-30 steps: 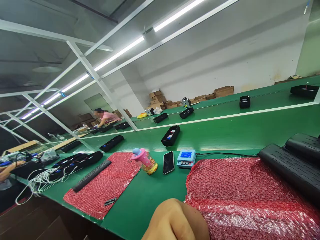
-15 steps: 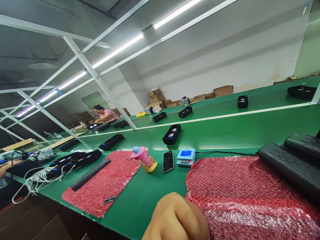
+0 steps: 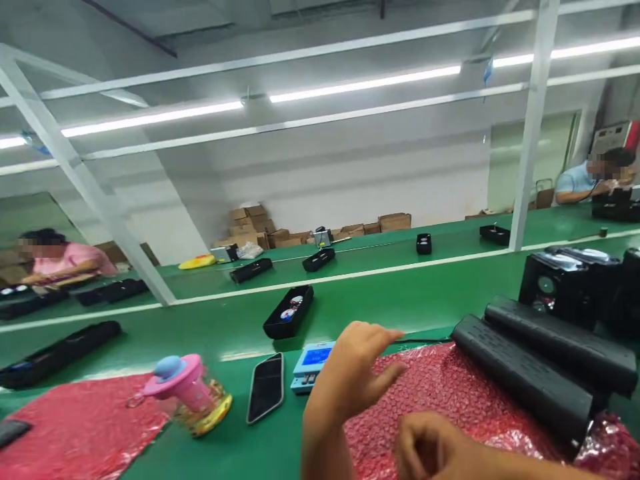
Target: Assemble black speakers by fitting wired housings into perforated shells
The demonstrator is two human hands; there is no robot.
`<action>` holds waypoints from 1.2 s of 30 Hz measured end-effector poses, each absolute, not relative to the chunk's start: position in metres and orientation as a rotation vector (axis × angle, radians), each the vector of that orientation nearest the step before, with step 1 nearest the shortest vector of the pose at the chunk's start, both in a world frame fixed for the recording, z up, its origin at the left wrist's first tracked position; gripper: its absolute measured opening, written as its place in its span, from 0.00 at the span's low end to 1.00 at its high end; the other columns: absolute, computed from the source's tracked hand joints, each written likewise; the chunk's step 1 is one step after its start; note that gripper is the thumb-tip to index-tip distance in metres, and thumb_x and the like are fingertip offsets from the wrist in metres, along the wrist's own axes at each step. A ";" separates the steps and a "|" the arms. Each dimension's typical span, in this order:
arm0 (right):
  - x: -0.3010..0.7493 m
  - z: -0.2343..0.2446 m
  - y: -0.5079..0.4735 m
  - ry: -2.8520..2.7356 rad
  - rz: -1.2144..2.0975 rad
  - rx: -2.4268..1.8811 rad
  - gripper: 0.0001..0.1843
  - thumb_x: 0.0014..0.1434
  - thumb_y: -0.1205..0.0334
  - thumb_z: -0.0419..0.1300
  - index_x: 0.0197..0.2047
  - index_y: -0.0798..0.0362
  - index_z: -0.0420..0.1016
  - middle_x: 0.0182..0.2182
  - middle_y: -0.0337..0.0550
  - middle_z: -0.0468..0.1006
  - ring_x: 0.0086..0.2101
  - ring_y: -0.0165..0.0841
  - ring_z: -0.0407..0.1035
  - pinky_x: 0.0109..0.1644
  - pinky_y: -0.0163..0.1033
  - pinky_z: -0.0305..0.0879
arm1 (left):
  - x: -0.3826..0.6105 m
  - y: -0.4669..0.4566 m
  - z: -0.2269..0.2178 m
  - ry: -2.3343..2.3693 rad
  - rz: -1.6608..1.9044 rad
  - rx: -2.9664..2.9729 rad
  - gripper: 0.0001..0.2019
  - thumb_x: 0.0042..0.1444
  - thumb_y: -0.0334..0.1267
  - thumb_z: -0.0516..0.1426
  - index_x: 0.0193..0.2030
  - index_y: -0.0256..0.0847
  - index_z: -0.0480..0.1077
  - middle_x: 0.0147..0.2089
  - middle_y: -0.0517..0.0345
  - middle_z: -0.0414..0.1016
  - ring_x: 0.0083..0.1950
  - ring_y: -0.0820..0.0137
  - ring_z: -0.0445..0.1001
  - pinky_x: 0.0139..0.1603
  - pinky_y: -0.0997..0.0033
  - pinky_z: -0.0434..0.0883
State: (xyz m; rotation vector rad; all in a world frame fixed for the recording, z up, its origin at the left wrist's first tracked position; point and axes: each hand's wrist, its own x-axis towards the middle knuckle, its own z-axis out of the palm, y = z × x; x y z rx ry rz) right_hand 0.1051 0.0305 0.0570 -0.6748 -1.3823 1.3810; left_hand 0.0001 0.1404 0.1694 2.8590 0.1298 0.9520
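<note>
My left hand (image 3: 353, 370) is raised above the near edge of a red bubble-wrap sheet (image 3: 450, 380), open, with its fingers stretched to the right. My right hand (image 3: 433, 448) hovers low over the same sheet with its fingers curled in; I see nothing in it. Two long black ribbed bars (image 3: 523, 380) lie side by side on the sheet's right part, apart from both hands. A small meter with a blue screen (image 3: 311, 363) sits just left of my left hand.
A dark phone (image 3: 266, 397) and a tipped pink-lidded bottle (image 3: 187, 393) lie on the green bench, beside a second red sheet (image 3: 75, 427). A black tray (image 3: 289, 312) rides the conveyor. Black boxy units (image 3: 560, 280) stand at right. One person works far left (image 3: 65, 260), another far right (image 3: 585, 180).
The view has swung to the right. My left hand rose from a closed fist at the bottom edge and opened its fingers. My right hand has come into view over the red sheet.
</note>
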 end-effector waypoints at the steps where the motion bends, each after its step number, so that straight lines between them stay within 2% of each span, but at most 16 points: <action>1: 0.125 0.046 0.022 -1.208 1.382 -0.731 0.27 0.40 0.47 0.71 0.27 0.56 0.60 0.18 0.29 0.58 0.19 0.17 0.53 0.23 0.25 0.55 | 0.007 0.147 0.167 0.226 0.937 2.854 0.12 0.54 0.39 0.58 0.45 0.40 0.71 0.35 0.54 0.77 0.36 0.65 0.72 0.38 0.63 0.66; 2: 0.144 0.037 0.015 -1.030 1.363 -0.792 0.28 0.36 0.49 0.72 0.29 0.55 0.60 0.18 0.28 0.57 0.18 0.17 0.51 0.22 0.25 0.55 | 0.014 0.152 0.165 0.230 0.898 2.817 0.13 0.53 0.39 0.59 0.45 0.40 0.72 0.36 0.53 0.78 0.37 0.65 0.72 0.39 0.63 0.66; 6: 0.195 0.015 0.001 -0.911 1.275 -0.936 0.34 0.40 0.47 0.70 0.46 0.49 0.62 0.20 0.26 0.54 0.19 0.19 0.51 0.26 0.29 0.62 | 0.051 0.154 0.152 -0.091 0.657 2.343 0.12 0.51 0.42 0.60 0.40 0.39 0.74 0.34 0.55 0.77 0.36 0.69 0.73 0.41 0.67 0.67; 8: 0.205 0.009 0.000 -0.917 1.236 -0.994 0.29 0.44 0.45 0.67 0.45 0.50 0.64 0.21 0.30 0.60 0.21 0.22 0.58 0.30 0.34 0.66 | 0.071 0.150 0.135 -0.043 0.599 2.031 0.10 0.49 0.42 0.62 0.36 0.38 0.75 0.33 0.55 0.76 0.36 0.70 0.72 0.41 0.69 0.67; 10: 0.211 0.003 -0.002 -0.949 1.199 -1.041 0.23 0.48 0.45 0.64 0.42 0.51 0.68 0.29 0.39 0.71 0.31 0.29 0.68 0.42 0.43 0.68 | 0.085 0.146 0.108 0.189 0.664 1.705 0.10 0.46 0.40 0.64 0.34 0.38 0.74 0.33 0.57 0.75 0.37 0.71 0.70 0.43 0.71 0.65; 11: 0.213 -0.001 -0.003 -1.001 1.164 -1.068 0.21 0.50 0.47 0.64 0.42 0.52 0.70 0.37 0.45 0.74 0.40 0.34 0.69 0.51 0.48 0.65 | 0.089 0.143 0.092 0.313 0.715 1.547 0.10 0.45 0.39 0.64 0.34 0.38 0.74 0.34 0.58 0.75 0.38 0.72 0.70 0.44 0.72 0.65; 12: 0.215 -0.005 -0.005 -1.121 1.093 -1.109 0.18 0.51 0.51 0.63 0.43 0.51 0.72 0.46 0.50 0.73 0.49 0.39 0.65 0.59 0.52 0.57 | 0.089 0.140 0.075 0.405 0.750 1.426 0.10 0.45 0.39 0.64 0.35 0.39 0.74 0.35 0.58 0.74 0.38 0.73 0.69 0.43 0.73 0.64; 14: 0.218 -0.015 -0.010 -1.560 0.828 -1.220 0.18 0.55 0.58 0.60 0.49 0.49 0.72 0.58 0.50 0.63 0.61 0.43 0.51 0.66 0.57 0.39 | 0.080 0.133 0.041 0.515 0.748 1.281 0.11 0.47 0.42 0.62 0.35 0.38 0.72 0.32 0.60 0.72 0.33 0.76 0.68 0.37 0.75 0.64; 15: 0.219 -0.020 -0.012 -1.828 0.640 -1.269 0.20 0.56 0.60 0.58 0.53 0.48 0.70 0.62 0.48 0.58 0.64 0.44 0.45 0.66 0.59 0.34 | 0.073 0.129 0.027 0.540 0.709 1.246 0.12 0.48 0.45 0.61 0.34 0.38 0.72 0.27 0.61 0.71 0.28 0.77 0.67 0.32 0.76 0.64; 17: 0.220 -0.027 -0.015 -2.255 0.268 -1.329 0.24 0.59 0.59 0.54 0.59 0.46 0.64 0.65 0.45 0.51 0.65 0.45 0.36 0.65 0.62 0.32 | 0.058 0.120 0.007 0.567 0.601 1.175 0.17 0.46 0.50 0.60 0.33 0.36 0.71 0.20 0.63 0.66 0.20 0.78 0.62 0.23 0.77 0.60; 19: 0.219 -0.031 -0.015 -2.422 0.065 -1.357 0.29 0.58 0.56 0.54 0.62 0.46 0.59 0.66 0.43 0.46 0.66 0.45 0.29 0.66 0.61 0.30 | 0.047 0.113 -0.003 0.571 0.483 1.127 0.20 0.43 0.52 0.61 0.34 0.35 0.72 0.18 0.63 0.65 0.17 0.78 0.61 0.21 0.76 0.59; 21: 0.218 -0.030 -0.014 -2.466 -0.066 -1.344 0.32 0.57 0.54 0.54 0.64 0.47 0.55 0.67 0.41 0.44 0.66 0.44 0.24 0.66 0.59 0.22 | 0.044 0.111 -0.006 0.537 0.406 1.061 0.22 0.41 0.51 0.63 0.38 0.35 0.72 0.18 0.63 0.66 0.18 0.78 0.62 0.21 0.76 0.61; 24: 0.217 -0.024 -0.013 -2.490 -0.160 -1.284 0.34 0.56 0.54 0.54 0.65 0.48 0.54 0.67 0.40 0.44 0.66 0.43 0.24 0.64 0.55 0.13 | 0.046 0.112 -0.009 0.466 0.357 0.954 0.19 0.41 0.45 0.64 0.39 0.36 0.73 0.17 0.66 0.64 0.17 0.80 0.60 0.21 0.79 0.61; 27: 0.217 -0.020 -0.014 -2.539 -0.163 -1.232 0.33 0.56 0.53 0.55 0.64 0.46 0.56 0.67 0.37 0.44 0.66 0.46 0.25 0.63 0.56 0.10 | 0.047 0.114 -0.014 0.446 0.303 0.921 0.17 0.39 0.41 0.65 0.37 0.36 0.74 0.19 0.65 0.67 0.17 0.80 0.63 0.20 0.80 0.61; 32: 0.215 -0.019 -0.015 -2.527 -0.200 -1.208 0.33 0.56 0.53 0.55 0.64 0.47 0.56 0.66 0.36 0.47 0.65 0.47 0.27 0.64 0.58 0.12 | 0.043 0.112 -0.021 0.323 0.274 0.839 0.19 0.37 0.41 0.66 0.39 0.38 0.75 0.22 0.62 0.72 0.19 0.77 0.68 0.21 0.78 0.64; 36: 0.213 -0.018 -0.016 -2.498 -0.240 -1.105 0.29 0.55 0.58 0.55 0.60 0.48 0.63 0.65 0.35 0.52 0.66 0.43 0.31 0.66 0.56 0.17 | 0.039 0.112 -0.021 0.304 0.210 0.876 0.18 0.36 0.44 0.67 0.35 0.38 0.76 0.22 0.60 0.74 0.19 0.76 0.69 0.21 0.78 0.65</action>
